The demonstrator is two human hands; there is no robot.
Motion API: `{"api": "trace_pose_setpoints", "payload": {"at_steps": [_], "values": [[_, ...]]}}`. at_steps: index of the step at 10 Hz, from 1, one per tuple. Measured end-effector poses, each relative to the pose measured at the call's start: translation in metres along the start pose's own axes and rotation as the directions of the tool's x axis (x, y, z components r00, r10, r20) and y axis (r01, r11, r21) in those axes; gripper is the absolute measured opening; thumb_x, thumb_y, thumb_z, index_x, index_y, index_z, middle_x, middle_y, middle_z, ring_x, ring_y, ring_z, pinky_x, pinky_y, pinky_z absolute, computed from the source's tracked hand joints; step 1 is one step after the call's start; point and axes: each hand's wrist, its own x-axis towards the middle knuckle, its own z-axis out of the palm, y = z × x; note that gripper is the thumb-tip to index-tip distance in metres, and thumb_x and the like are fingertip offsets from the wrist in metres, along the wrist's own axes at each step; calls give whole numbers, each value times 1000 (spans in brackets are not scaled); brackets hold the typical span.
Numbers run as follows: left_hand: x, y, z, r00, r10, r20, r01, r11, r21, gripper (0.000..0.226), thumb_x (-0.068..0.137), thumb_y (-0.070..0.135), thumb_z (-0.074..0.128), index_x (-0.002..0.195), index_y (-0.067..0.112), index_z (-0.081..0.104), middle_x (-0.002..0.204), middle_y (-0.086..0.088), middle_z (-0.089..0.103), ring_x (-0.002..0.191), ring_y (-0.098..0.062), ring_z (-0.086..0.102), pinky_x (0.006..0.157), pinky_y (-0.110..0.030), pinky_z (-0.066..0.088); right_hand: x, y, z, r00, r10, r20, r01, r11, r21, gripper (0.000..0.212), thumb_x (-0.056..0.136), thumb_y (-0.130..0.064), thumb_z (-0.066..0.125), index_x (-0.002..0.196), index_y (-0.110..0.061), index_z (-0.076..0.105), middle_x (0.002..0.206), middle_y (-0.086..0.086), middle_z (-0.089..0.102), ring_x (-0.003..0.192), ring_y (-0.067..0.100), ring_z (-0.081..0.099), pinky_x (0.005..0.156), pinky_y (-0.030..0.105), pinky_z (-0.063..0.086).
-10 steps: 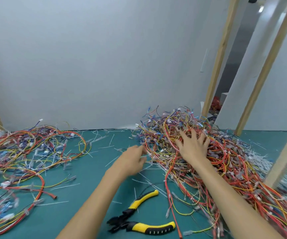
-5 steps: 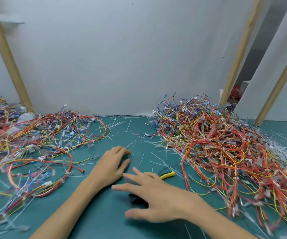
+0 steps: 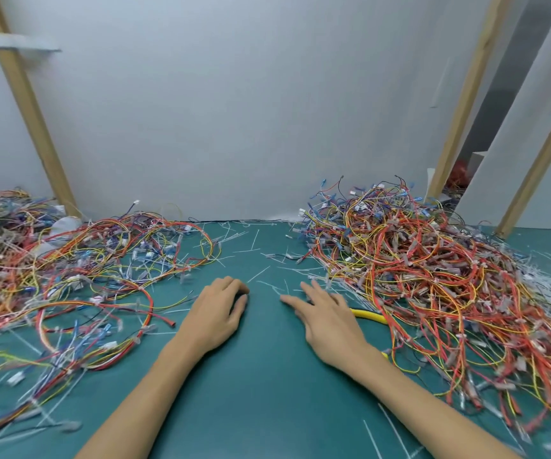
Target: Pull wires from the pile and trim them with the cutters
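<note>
Two hands lie palm down on the green mat [image 3: 267, 392], side by side in the gap between two masses of wire. The left hand [image 3: 217, 313] has its fingers loosely bent, tips down on the mat, and nothing shows in its grasp. The right hand [image 3: 328, 321] is spread flat, fingers straight and fanned, gripping nothing. The cutters [image 3: 366, 315] lie mostly hidden beneath it. Only one yellow handle shows, coming out from under the little-finger side of the palm and running off to the right, its far end reaching the edge of the pile [image 3: 433, 286]. So the tool's long axis seems to lie roughly across the mat, left to right, with the head somewhere under the palm, out of sight; whether the palm touches it cannot be told. The right hand is plainly the nearer one, directly over the tool, while the left hand is apart from it with the right hand in between. The pile, a thick tangle of red, orange and yellow wires, lies just to the right of the right hand and stretches back toward the wall. A looser heap [image 3: 78, 276] lies to the left of the left hand. Picking up the cutters likely calls for the right hand to curl down around that handle, leaving the left free to reach for a wire.
</note>
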Motion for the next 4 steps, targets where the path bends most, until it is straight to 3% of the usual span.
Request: {"api": "trace_pose_setpoints", "payload": {"at_steps": [2, 3, 4], "values": [[-8, -10, -10, 997, -78, 20, 79, 996, -33, 17, 98, 20, 49, 110, 15, 60, 110, 3, 58, 108, -17, 50, 96, -34, 38, 31, 28, -8, 978, 197, -75, -197, 980, 7, 69, 88, -1, 49, 148, -33, 36, 158, 5, 27, 149, 19, 16, 118, 41, 14], [-6, -8, -9, 995, -96, 16, 97, 995, -35, 17, 96, 19, 52, 110, 15, 61, 111, 2, 58, 110, -18, 50, 97, -34, 38, 35, 25, -7, 967, 205, -149, -221, 969, -107, 63, 88, -4, 53, 144, -29, 40, 147, 5, 40, 140, 23, 30, 116, 39, 16], [-6, -8, -6, 996, -85, -1, 85, 996, -8, 18, 97, 19, 50, 111, 16, 60, 113, 3, 58, 110, -18, 49, 96, -32, 36, 29, 8, -5, 969, 119, -217, -158, 973, -169, 58, 88, -11, 55, 142, -24, 43, 145, 7, 41, 135, 27, 33, 114, 39, 19]]}}
